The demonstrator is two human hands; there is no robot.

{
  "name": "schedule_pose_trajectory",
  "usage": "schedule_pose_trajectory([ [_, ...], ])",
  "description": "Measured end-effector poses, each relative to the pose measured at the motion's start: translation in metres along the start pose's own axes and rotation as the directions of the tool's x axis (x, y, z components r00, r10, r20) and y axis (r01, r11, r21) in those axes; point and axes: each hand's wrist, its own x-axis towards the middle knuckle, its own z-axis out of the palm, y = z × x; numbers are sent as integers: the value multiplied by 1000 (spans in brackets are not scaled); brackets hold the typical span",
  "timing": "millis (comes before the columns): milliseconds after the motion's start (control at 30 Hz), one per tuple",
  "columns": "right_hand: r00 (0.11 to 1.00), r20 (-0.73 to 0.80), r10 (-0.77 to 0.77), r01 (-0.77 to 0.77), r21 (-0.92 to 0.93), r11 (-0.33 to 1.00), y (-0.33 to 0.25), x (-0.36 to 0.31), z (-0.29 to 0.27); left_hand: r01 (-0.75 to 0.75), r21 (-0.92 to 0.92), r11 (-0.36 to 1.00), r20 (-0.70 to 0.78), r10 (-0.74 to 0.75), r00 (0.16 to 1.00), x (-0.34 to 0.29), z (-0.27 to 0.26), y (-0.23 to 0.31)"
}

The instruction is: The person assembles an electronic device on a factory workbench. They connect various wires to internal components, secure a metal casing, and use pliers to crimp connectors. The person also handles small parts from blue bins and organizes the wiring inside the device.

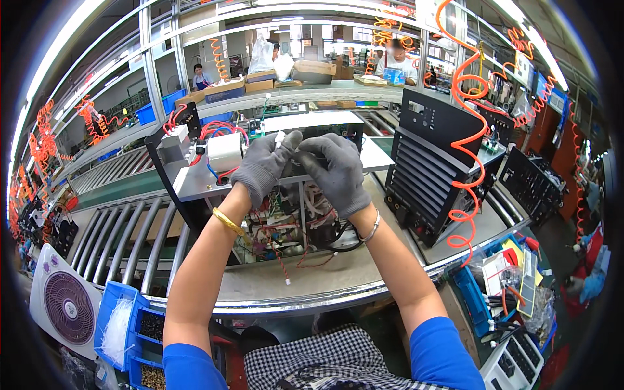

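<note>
Both hands wear grey gloves and meet above an open electrical machine (286, 224) with its circuit boards and wiring exposed. My left hand (263, 168) pinches a small white plug (279, 139) between thumb and fingers. Close against it, my right hand (337, 170) has its fingertips drawn together; whatever they hold is too small or hidden to make out. Left of the hands, a white block-shaped part (225, 153) stands on the metal plate, with red and blue wires around it. Thin wires ending in a white connector (288, 281) hang down the machine's front.
A black louvred machine casing (429, 169) stands at the right, behind a hanging orange coiled hose (463, 143). Metal rollers (123, 244) run along the left. Blue bins (120, 325) and a fan (67, 305) sit lower left; a cluttered blue crate (474, 302) is lower right. People work beyond.
</note>
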Motion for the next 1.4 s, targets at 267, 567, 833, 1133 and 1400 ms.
schedule_pose_trajectory([
  [267,971,-233,47,-95,-201,975,35,-4,11,-224,136,965,-266,253,930,19,-14,17],
  [567,963,-207,174,-246,-400,883,36,7,26,-48,276,960,-157,95,983,42,-25,-11],
  [833,926,-170,336,-376,-389,841,28,9,26,-78,271,959,-192,133,972,41,-21,-9],
  [1133,905,-240,351,-419,-365,832,34,7,36,-70,258,964,-229,131,965,47,-15,-22],
  [1400,915,-255,313,-401,-477,782,32,6,42,-58,259,964,-239,122,963,42,-14,-14],
])
